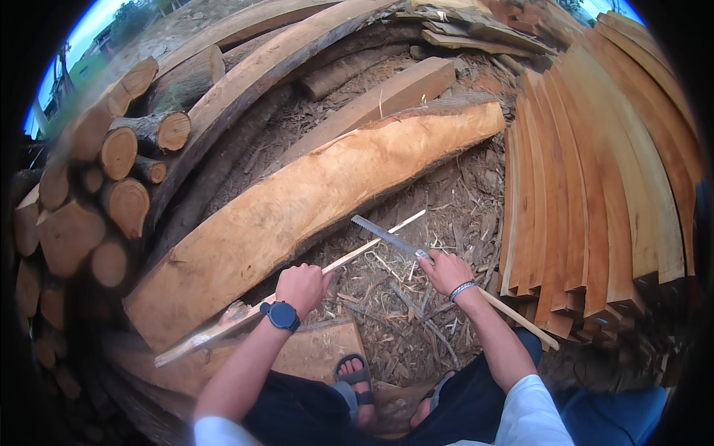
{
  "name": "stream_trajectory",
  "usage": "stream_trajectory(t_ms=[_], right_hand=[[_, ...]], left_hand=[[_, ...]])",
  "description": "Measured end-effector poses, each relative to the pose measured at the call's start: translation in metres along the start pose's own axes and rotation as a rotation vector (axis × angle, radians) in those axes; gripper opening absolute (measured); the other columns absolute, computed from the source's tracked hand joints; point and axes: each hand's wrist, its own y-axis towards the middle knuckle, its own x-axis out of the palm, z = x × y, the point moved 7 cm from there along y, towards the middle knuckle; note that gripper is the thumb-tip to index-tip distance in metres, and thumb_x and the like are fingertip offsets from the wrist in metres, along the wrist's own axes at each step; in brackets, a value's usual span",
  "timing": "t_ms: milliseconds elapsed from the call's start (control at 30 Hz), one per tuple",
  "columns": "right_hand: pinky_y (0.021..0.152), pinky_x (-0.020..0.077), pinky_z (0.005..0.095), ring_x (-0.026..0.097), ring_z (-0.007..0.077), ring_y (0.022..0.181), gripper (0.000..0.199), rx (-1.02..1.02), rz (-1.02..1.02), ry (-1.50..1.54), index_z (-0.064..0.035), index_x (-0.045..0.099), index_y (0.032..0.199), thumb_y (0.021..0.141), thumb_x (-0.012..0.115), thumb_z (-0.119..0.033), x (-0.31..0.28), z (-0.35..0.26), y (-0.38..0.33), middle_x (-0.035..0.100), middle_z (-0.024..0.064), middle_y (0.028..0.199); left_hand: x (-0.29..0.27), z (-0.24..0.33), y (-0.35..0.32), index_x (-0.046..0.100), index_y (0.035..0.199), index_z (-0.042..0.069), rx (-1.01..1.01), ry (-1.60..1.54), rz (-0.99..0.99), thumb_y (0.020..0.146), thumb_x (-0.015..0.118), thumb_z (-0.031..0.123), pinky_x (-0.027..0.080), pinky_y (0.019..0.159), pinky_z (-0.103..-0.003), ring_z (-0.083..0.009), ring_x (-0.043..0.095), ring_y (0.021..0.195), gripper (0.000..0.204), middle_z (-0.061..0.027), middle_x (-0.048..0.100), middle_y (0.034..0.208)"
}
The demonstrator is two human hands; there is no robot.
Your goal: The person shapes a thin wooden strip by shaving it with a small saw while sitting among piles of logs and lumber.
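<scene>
My left hand (300, 288) is closed round a long, thin strip of pale wood (349, 257), which slants from the lower left to a narrow far end. In my right hand (448, 273) is a saw (396, 241) with a straight grey toothed blade and a long wooden handle that runs back beneath my forearm. The blade crosses the strip near its far end; whether it touches is hard to tell. Just beyond my hands lies a big rough-sawn slab (320, 186) with bark along its edge.
Cut logs (119, 152) are piled at the left. Long sawn boards (587, 171) are stacked at the right. A squared beam (372, 100) lies behind the slab. Bark and wood chips (394, 312) cover the ground, and another timber (320, 349) lies by my sandalled foot (355, 375).
</scene>
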Motion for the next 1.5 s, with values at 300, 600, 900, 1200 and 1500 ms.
stream_trajectory(t_ms=[300,600,900,1200,1500], right_hand=[[0.079,0.0529,0.0537,0.067,0.0436,0.089,0.050,0.001,-0.044,0.017,-0.0060,0.066,0.108,0.099,0.043,-0.049,0.003,-0.003,-0.004,0.070,0.0250,0.090],[0.082,0.0521,0.0543,0.067,0.0435,0.091,0.050,0.012,-0.112,0.046,-0.0072,0.067,0.107,0.099,0.043,-0.051,0.005,-0.005,-0.006,0.069,0.0261,0.091],[0.083,0.0514,0.0546,0.067,0.0439,0.091,0.050,0.061,-0.084,0.021,-0.0057,0.065,0.105,0.100,0.042,-0.050,0.003,0.009,0.001,0.069,0.0260,0.091],[0.082,0.0518,0.0543,0.067,0.0448,0.090,0.053,0.048,-0.082,0.051,-0.0030,0.066,0.106,0.100,0.042,-0.050,0.007,0.010,0.003,0.069,0.0266,0.091],[0.080,0.0529,0.0533,0.067,0.0444,0.089,0.052,-0.004,-0.111,0.041,-0.0054,0.067,0.108,0.100,0.041,-0.050,0.006,0.003,0.002,0.069,0.0270,0.090]], left_hand=[[-0.001,0.000,0.000,0.071,0.070,-0.001,-0.017,0.008,-0.015,0.095,0.055,0.044,0.055,0.060,-0.042,-0.0360,0.069,0.066,0.053,-0.0229,0.067,0.070],[0.003,0.001,0.000,0.069,0.071,0.002,0.017,0.043,0.036,0.094,0.059,0.041,0.055,0.058,-0.041,-0.0341,0.068,0.062,0.046,-0.0192,0.067,0.067],[0.007,0.007,0.001,0.065,0.072,0.002,0.017,0.071,0.054,0.092,0.060,0.041,0.054,0.057,-0.039,-0.0312,0.069,0.062,0.045,-0.0171,0.068,0.067],[0.006,0.005,0.000,0.066,0.072,0.002,0.008,0.075,0.071,0.093,0.060,0.040,0.054,0.057,-0.040,-0.0317,0.069,0.062,0.044,-0.0175,0.068,0.067],[0.005,0.003,0.000,0.068,0.073,0.002,0.001,0.042,0.047,0.094,0.059,0.040,0.054,0.058,-0.040,-0.0330,0.069,0.064,0.045,-0.0194,0.068,0.069]])
